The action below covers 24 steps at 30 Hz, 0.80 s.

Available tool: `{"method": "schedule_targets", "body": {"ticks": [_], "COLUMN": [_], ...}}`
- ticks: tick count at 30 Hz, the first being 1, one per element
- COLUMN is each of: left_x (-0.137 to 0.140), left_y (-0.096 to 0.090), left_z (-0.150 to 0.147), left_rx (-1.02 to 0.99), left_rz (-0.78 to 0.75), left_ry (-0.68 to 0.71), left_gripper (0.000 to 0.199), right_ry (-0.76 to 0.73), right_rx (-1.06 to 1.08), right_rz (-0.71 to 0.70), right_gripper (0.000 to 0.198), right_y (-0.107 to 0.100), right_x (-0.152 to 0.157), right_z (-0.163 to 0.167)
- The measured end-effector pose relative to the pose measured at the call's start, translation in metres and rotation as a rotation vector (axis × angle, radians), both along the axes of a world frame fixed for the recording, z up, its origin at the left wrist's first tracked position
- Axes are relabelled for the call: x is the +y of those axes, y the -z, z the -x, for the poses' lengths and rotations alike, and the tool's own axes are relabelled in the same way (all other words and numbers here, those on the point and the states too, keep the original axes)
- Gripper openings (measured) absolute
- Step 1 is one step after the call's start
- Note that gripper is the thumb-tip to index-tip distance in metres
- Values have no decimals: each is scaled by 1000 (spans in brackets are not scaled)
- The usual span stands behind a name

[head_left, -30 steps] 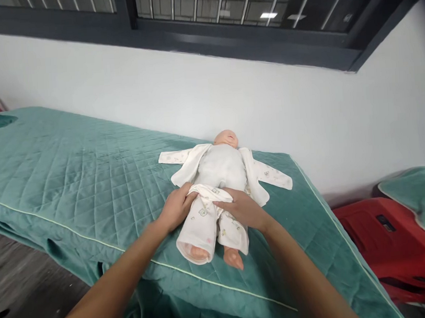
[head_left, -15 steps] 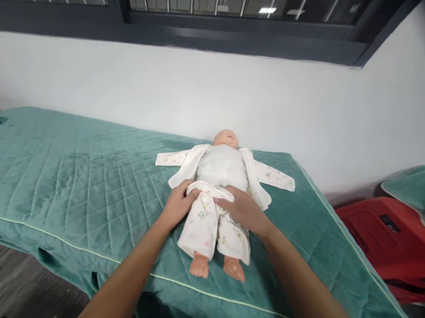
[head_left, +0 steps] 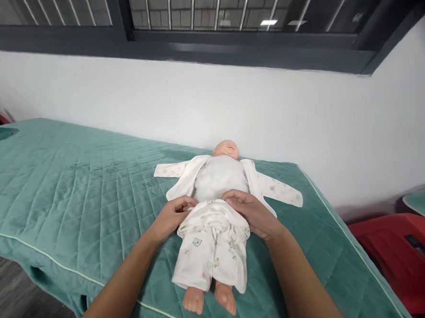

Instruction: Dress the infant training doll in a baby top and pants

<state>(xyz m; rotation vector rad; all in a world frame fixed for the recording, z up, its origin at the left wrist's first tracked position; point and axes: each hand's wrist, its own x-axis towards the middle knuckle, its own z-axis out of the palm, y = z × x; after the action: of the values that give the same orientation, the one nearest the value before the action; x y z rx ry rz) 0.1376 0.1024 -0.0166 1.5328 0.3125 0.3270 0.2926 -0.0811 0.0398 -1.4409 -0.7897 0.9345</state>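
Note:
A baby doll [head_left: 226,149] lies on its back with its feet towards me. Its white printed pants [head_left: 212,245] cover the legs down to the ankles, and the waistband is bunched below the soft white torso [head_left: 220,177]. My left hand [head_left: 173,216] pinches the waistband at its left side. At the right side, my right hand [head_left: 253,211] has its fingers closed over the same waistband. The doll's white printed jacket [head_left: 279,189] is spread open, with its sleeves stretched out to both sides. Both bare feet [head_left: 194,300] stick out of the pant legs.
A green quilted cover [head_left: 91,185] lies over the bed under the doll. Behind it stand a white wall [head_left: 122,92] and a dark window frame [head_left: 227,47] with bars. A red plastic chair [head_left: 394,258] is beside the bed at the right.
The waistband has come up and spread wider around the doll's waist, with both hands moved to its upper edge. The view has tilted up slightly, and the feet appear nearer to me.

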Motion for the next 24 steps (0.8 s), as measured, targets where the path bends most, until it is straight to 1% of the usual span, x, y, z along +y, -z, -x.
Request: {"method": "schedule_targets", "body": {"ticks": [2, 5, 6, 8, 10, 11, 13, 16, 18, 19, 21, 24], "left_x": [-1, -5, -6, -9, -12, -13, -14, -14, -12, -10, -6, -1], "left_y": [-5, -16, -20, -28, -36, -41, -50, -64, -70, -72, -70, -59], "left_z": [3, 3, 3, -1, -7, -9, -15, -20, -21, -22, -22, -25], "left_rx": [5, 12, 21, 61, 99, 93, 34, -50, -34, -17, 14, -24], "left_rz": [-65, -140, -158, -193, -271, -335, -476, -603, -606, -579, -466, -257], "left_ry": [30, 52, 31, -49, -118, -117, -30, 186, 285, 301, 275, 167], "left_gripper": [29, 30, 30, 38, 44, 41, 31, 24, 24, 25, 26, 27], "right_ry": [-6, -56, -79, -109, -74, -32, 57, 121, 145, 155, 168, 163], "right_rx": [-1, -32, -42, -59, -73, -83, -111, -154, -177, -189, -213, -230], "right_rz": [-7, -2, -6, -24, -52, -66, -90, -113, -126, -129, -124, -99], "right_gripper": [26, 24, 24, 23, 25, 27, 30, 29, 26, 23, 20, 21], "right_y": [2, 1, 1, 1, 3, 5, 9, 13, 12, 11, 6, 1], "right_x": [-3, -7, -8, -9, -8, -7, -5, -3, -2, -2, -3, -5], "right_z": [0, -1, -1, -2, -2, -1, 2, 8, 12, 14, 17, 17]}}
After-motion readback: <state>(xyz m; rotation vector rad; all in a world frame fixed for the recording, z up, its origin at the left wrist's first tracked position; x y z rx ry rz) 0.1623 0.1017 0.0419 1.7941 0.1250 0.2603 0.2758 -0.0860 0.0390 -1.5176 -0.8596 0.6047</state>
